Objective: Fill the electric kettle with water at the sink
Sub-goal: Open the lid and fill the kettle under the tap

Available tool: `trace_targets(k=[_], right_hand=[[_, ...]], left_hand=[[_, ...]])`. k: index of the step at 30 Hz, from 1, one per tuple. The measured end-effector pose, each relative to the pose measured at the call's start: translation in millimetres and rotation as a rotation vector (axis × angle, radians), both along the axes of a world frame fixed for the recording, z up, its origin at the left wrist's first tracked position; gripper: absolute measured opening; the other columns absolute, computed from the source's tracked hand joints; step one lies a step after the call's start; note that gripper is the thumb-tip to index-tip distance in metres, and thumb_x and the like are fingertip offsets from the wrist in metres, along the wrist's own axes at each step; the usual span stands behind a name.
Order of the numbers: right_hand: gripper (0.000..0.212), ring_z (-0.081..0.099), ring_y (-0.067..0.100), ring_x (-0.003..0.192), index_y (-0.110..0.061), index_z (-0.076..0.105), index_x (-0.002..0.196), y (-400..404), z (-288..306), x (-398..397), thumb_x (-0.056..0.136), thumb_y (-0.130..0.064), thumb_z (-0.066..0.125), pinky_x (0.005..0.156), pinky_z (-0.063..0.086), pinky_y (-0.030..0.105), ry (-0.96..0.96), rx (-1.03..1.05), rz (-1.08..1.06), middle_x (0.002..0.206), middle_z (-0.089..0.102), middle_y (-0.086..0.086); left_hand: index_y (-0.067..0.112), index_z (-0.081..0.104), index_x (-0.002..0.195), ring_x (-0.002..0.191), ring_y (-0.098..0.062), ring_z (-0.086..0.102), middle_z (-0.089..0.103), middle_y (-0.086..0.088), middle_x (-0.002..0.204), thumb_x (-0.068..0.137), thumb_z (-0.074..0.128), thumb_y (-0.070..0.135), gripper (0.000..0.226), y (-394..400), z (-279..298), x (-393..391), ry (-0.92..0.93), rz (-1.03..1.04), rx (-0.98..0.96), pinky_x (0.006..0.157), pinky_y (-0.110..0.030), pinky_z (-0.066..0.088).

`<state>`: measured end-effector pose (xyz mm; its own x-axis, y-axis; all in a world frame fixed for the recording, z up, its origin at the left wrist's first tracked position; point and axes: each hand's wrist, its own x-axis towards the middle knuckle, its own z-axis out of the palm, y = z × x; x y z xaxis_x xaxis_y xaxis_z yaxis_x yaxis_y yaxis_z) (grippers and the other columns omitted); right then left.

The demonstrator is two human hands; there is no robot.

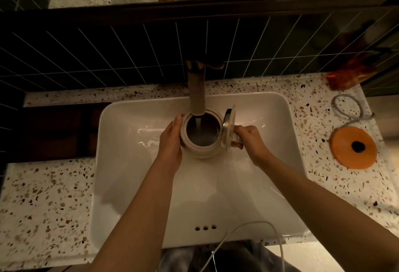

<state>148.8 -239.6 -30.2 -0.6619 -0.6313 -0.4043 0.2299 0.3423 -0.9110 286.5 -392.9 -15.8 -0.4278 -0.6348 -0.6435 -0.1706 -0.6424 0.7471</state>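
A cream electric kettle (201,153) is held over the white sink (129,174), directly under the tall faucet spout (196,90). Its lid (228,129) stands flipped open on the right side. A stream of water falls from the spout into the dark open mouth of the kettle. My left hand (170,144) presses flat against the kettle's left wall. My right hand (251,142) is closed around the handle on the right.
An orange kettle base (354,147) with a dark centre lies on the speckled countertop (47,202) right of the sink, with a grey coiled cord (347,107) behind it. A white cable (248,235) hangs near the front edge. Dark tiles and a mirror stand behind.
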Motion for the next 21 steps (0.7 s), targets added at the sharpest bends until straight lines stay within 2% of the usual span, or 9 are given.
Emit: trace_targets(k=[3, 5, 8, 11, 15, 19, 21], right_hand=[[0.052, 0.042, 0.032, 0.059, -0.015, 0.058, 0.045, -0.2, 0.9, 1.4, 0.095, -0.018, 0.046, 0.060, 0.036, 0.032, 0.013, 0.005, -0.006, 0.057, 0.046, 0.021], [0.055, 0.042, 0.031, 0.059, -0.017, 0.056, 0.043, -0.4, 1.5, 2.1, 0.096, -0.016, 0.045, 0.058, 0.039, 0.029, 0.007, 0.009, -0.010, 0.057, 0.044, 0.020], [0.051, 0.041, 0.031, 0.059, -0.001, 0.052, 0.048, 0.1, 0.9, 2.5, 0.097, -0.016, 0.044, 0.055, 0.040, 0.024, 0.003, 0.015, -0.018, 0.057, 0.043, 0.020], [0.052, 0.039, 0.030, 0.058, 0.013, 0.051, 0.055, 0.2, 0.7, 3.1, 0.095, -0.018, 0.045, 0.056, 0.036, 0.028, 0.023, 0.025, -0.017, 0.056, 0.041, 0.020], [0.048, 0.036, 0.028, 0.056, 0.004, 0.051, 0.053, -0.3, 2.5, 3.3, 0.094, -0.019, 0.046, 0.055, 0.033, 0.030, 0.033, 0.034, -0.013, 0.054, 0.040, 0.015], [0.054, 0.036, 0.030, 0.058, 0.021, 0.047, 0.058, -1.5, 1.4, 2.4, 0.095, -0.018, 0.045, 0.056, 0.036, 0.030, 0.008, 0.026, -0.014, 0.056, 0.040, 0.016], [0.054, 0.038, 0.030, 0.059, 0.024, 0.047, 0.060, -1.5, 1.8, 1.8, 0.097, -0.015, 0.044, 0.054, 0.042, 0.023, -0.012, 0.007, -0.023, 0.058, 0.040, 0.017]], left_hand=[[0.011, 0.065, 0.127, 0.111, -0.020, 0.066, 0.072, -0.011, 0.121, 0.099, 0.053, 0.035, 0.038, 0.4, -0.1, 0.3, 0.000, 0.007, -0.003, 0.090, -0.027, 0.050], [0.011, 0.066, 0.126, 0.114, -0.022, 0.065, 0.072, -0.012, 0.121, 0.099, 0.054, 0.035, 0.038, -0.1, -0.7, -0.4, -0.016, 0.012, -0.009, 0.097, -0.032, 0.049], [0.011, 0.067, 0.125, 0.116, -0.024, 0.064, 0.072, -0.012, 0.121, 0.098, 0.055, 0.036, 0.038, -1.0, -1.7, -2.4, -0.033, 0.026, -0.006, 0.103, -0.036, 0.047], [0.011, 0.068, 0.123, 0.114, -0.024, 0.066, 0.073, -0.012, 0.118, 0.098, 0.056, 0.036, 0.038, -1.5, -3.3, -3.2, -0.036, 0.029, -0.009, 0.097, -0.034, 0.050], [0.011, 0.068, 0.124, 0.113, -0.022, 0.067, 0.073, -0.012, 0.118, 0.097, 0.056, 0.038, 0.040, -2.2, -6.4, -3.0, -0.035, 0.026, -0.011, 0.089, -0.028, 0.051], [0.012, 0.068, 0.123, 0.110, -0.021, 0.067, 0.074, -0.009, 0.114, 0.096, 0.057, 0.039, 0.040, -3.1, -6.8, -3.8, -0.049, 0.020, -0.017, 0.088, -0.029, 0.050], [0.015, 0.070, 0.118, 0.103, -0.018, 0.067, 0.075, -0.004, 0.105, 0.097, 0.056, 0.039, 0.035, -3.8, -5.1, -4.1, -0.057, 0.028, -0.025, 0.087, -0.030, 0.048]])
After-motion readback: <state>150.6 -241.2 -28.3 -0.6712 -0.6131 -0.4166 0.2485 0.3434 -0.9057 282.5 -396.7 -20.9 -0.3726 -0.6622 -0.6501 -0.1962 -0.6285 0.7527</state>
